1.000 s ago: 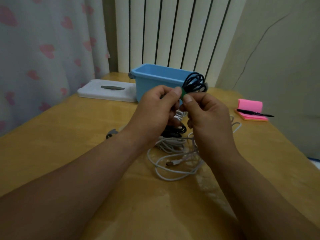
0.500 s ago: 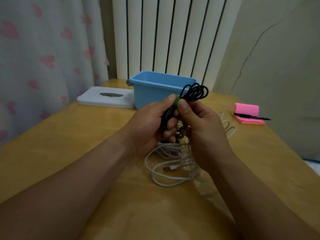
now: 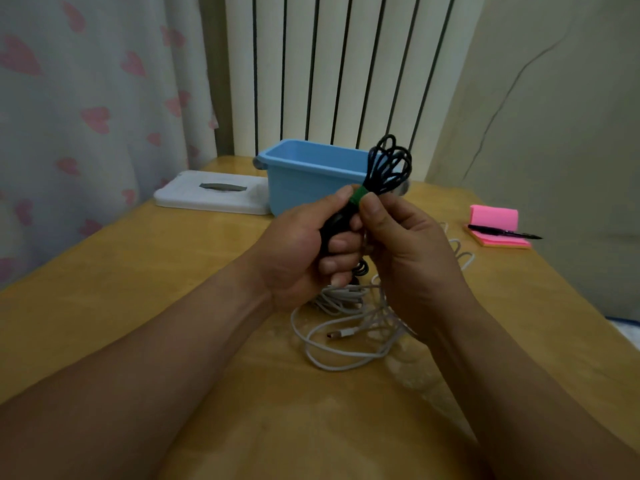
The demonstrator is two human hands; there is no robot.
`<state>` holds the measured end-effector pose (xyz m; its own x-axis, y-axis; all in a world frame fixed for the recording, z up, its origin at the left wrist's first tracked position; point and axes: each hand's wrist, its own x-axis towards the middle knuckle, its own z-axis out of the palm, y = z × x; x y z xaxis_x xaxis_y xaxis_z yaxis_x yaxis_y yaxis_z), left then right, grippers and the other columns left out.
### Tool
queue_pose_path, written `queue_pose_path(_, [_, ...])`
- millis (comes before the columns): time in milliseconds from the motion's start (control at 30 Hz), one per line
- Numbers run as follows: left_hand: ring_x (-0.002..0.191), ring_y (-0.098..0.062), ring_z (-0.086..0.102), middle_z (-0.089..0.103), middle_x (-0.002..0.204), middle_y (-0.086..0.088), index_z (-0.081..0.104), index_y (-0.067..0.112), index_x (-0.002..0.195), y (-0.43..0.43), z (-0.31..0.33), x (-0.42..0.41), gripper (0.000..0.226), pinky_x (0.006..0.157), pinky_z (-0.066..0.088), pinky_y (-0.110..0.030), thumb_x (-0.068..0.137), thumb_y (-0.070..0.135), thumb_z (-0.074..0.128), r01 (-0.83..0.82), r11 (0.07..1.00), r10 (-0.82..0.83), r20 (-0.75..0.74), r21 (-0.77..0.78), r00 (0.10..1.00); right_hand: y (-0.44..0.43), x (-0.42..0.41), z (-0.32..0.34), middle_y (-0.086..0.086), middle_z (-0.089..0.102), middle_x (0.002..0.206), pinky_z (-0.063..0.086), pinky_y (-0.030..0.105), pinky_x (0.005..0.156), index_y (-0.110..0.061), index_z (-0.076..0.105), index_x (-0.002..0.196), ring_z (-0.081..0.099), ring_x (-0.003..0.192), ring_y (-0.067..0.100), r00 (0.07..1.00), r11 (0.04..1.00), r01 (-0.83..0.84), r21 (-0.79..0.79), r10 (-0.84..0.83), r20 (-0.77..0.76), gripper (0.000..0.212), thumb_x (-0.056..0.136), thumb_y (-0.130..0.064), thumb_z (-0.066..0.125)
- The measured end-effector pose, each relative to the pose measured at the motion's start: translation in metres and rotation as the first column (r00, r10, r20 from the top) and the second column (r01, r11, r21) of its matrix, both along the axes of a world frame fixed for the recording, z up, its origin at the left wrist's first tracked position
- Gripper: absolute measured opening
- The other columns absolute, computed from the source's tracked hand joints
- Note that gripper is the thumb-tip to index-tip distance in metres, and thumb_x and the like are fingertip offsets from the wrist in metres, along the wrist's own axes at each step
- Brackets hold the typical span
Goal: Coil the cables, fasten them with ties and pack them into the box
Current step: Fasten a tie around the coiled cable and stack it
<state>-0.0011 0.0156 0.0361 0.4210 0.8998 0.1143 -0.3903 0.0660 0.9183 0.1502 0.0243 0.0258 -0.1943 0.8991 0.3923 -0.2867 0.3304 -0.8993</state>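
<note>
Black cable (image 3: pixel 391 168) loops are standing more upright than half a second ago, rising higher above both hands. Left hand (image 3: pixel 304 244) is gripping the bundle's lower part, fingers curled round it. Right hand (image 3: pixel 408 251) is pinching the tie (image 3: pixel 358 197), thumb pressing on it just above the left fist. Box (image 3: pixel 311 181) is sitting just beyond the hands, with the loops showing before its right corner. White cables (image 3: pixel 346 334) are lying loose on the table (image 3: pixel 138 271) under the hands.
</note>
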Motion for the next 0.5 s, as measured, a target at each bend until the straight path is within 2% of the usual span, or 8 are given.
queue_pose_path(67, [0.045,-0.012,0.038,0.041,0.06,0.0,0.058,0.014,0.087,0.0,0.0,-0.003,0.044,0.044,0.043,-0.027,0.113,0.047,0.043,-0.008,1.0,0.009,-0.079,0.02,0.997,0.002,0.002,-0.001,0.013,0.061,0.083,0.055,0.047,0.069,-0.006,0.065,0.099,0.064,0.071,0.03,1.0,1.0,0.029,0.006,-0.029,0.01,0.025,0.098,-0.03,0.071])
queue_pose_path(167, [0.055,-0.02,0.052,0.058,0.069,-0.009,0.065,0.009,0.098,-0.001,0.0,-0.001,0.05,0.055,0.053,-0.035,0.111,0.053,0.044,-0.149,0.979,0.179,-0.239,0.139,0.954,-0.001,0.001,-0.002,0.02,0.055,0.068,0.052,0.041,0.052,-0.001,0.057,0.099,0.06,0.052,0.033,1.0,1.0,0.02,0.004,-0.02,0.011,0.022,0.104,-0.022,0.064])
queue_pose_path(233, [0.061,-0.022,0.056,0.062,0.076,-0.009,0.067,0.01,0.106,-0.001,0.002,-0.001,0.049,0.059,0.057,-0.037,0.111,0.053,0.044,-0.172,0.964,0.226,-0.28,0.204,0.933,-0.004,0.0,-0.002,0.019,0.056,0.067,0.051,0.036,0.049,0.004,0.057,0.101,0.06,0.05,0.031,0.999,0.999,0.044,0.017,-0.045,0.029,0.025,0.105,-0.02,0.063])
queue_pose_path(267, [0.063,-0.021,0.056,0.061,0.078,-0.007,0.067,0.009,0.109,0.0,0.002,-0.004,0.048,0.062,0.058,-0.037,0.111,0.052,0.044,-0.162,0.961,0.225,-0.298,0.223,0.928,-0.005,0.0,-0.001,0.013,0.061,0.069,0.052,0.032,0.05,0.006,0.06,0.104,0.063,0.052,0.026,0.994,0.996,0.082,0.04,-0.085,0.065,0.024,0.105,-0.018,0.062])
queue_pose_path(333, [0.066,-0.019,0.055,0.059,0.08,-0.006,0.067,0.006,0.115,0.003,0.003,-0.013,0.049,0.066,0.059,-0.036,0.112,0.05,0.046,-0.154,0.951,0.242,-0.34,0.267,0.909,-0.007,0.001,0.001,-0.004,0.074,0.082,0.053,0.02,0.063,-0.004,0.069,0.112,0.069,0.069,0.004,0.958,0.978,0.169,0.125,-0.193,0.212,0.019,0.106,-0.02,0.061])
queue_pose_path(367, [0.067,-0.019,0.055,0.058,0.082,-0.006,0.066,0.004,0.117,0.006,0.004,-0.019,0.049,0.067,0.059,-0.036,0.112,0.049,0.046,-0.175,0.942,0.271,-0.341,0.287,0.9,-0.006,0.002,0.001,-0.007,0.077,0.092,0.054,0.019,0.069,-0.012,0.07,0.118,0.071,0.08,0.0,0.924,0.967,0.197,0.163,-0.238,0.299,0.02,0.106,-0.025,0.061])
queue_pose_path(433, [0.068,-0.018,0.057,0.06,0.083,-0.006,0.065,0.004,0.114,0.011,0.005,-0.033,0.048,0.069,0.06,-0.037,0.112,0.048,0.047,-0.275,0.907,0.371,-0.3,0.318,0.879,-0.003,0.005,0.0,-0.005,0.076,0.104,0.059,0.03,0.08,-0.023,0.068,0.121,0.072,0.095,0.004,0.837,0.957,0.21,0.199,-0.281,0.47,0.023,0.104,-0.038,0.062])
queue_pose_path(500, [0.071,-0.02,0.06,0.064,0.083,-0.004,0.067,0.007,0.11,0.016,0.005,-0.047,0.046,0.074,0.06,-0.041,0.111,0.049,0.049,-0.38,0.849,0.488,-0.273,0.366,0.829,-0.003,0.005,-0.001,-0.007,0.074,0.102,0.059,0.033,0.081,-0.029,0.069,0.114,0.07,0.094,0.005,0.701,0.963,0.132,0.236,-0.259,0.665,0.024,0.102,-0.048,0.062])
